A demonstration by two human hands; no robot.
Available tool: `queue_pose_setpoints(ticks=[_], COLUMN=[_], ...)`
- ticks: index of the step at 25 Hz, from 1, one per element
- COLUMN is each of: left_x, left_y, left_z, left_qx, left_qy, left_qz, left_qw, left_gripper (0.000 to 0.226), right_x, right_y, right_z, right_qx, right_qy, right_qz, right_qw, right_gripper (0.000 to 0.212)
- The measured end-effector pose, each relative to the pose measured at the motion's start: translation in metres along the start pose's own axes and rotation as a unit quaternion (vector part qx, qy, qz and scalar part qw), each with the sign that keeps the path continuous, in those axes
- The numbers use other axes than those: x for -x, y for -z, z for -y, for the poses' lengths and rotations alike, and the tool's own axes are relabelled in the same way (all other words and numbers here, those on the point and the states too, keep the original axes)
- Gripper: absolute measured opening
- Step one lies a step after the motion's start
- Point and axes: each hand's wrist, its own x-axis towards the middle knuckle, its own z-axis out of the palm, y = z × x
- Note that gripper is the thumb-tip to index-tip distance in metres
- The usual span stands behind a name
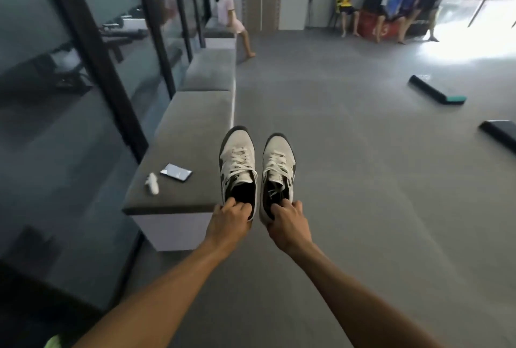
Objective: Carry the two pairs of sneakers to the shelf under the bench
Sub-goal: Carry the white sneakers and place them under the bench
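Two white lace-up sneakers with dark trim at the toe and collar are held in the air, side by side and slightly apart, toes pointing away from the wearer of the camera. The left sneaker (238,169) is pinched at its heel collar by the left hand (229,220), the right sneaker (277,173) likewise by the right hand (287,223). Both hang over the grey floor, just beside the near end of the grey padded bench (181,135), its tabletop level with them.
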Motion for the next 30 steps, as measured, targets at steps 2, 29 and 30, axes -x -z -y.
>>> queue_pose_setpoints(ticks=[2, 29, 30], left_x=[-0.056, -0.957, -0.99], left_y=[-0.023, -0.215, -0.223], left_z=[-0.009, 0.025, 0.03], left_qx=[0.011, 0.026, 0.021], left_qy=[-0.019, -0.045, -0.046], left_qz=[0.006, -0.033, -0.035], left_qw=[1.0, 0.998, 0.998], left_gripper=[0.025, 0.032, 0.032], right_x=[-0.044, -0.886, -0.92], right_y=[0.01, 0.103, 0.104], right_z=[-0.034, -0.388, -0.401], right_qx=[-0.002, 0.002, 0.009], right_qy=[-0.014, 0.009, 0.015], right_qz=[-0.004, 0.015, 0.018], right_qw=[1.0, 1.0, 1.0], right_gripper=[0.021, 0.015, 0.013])
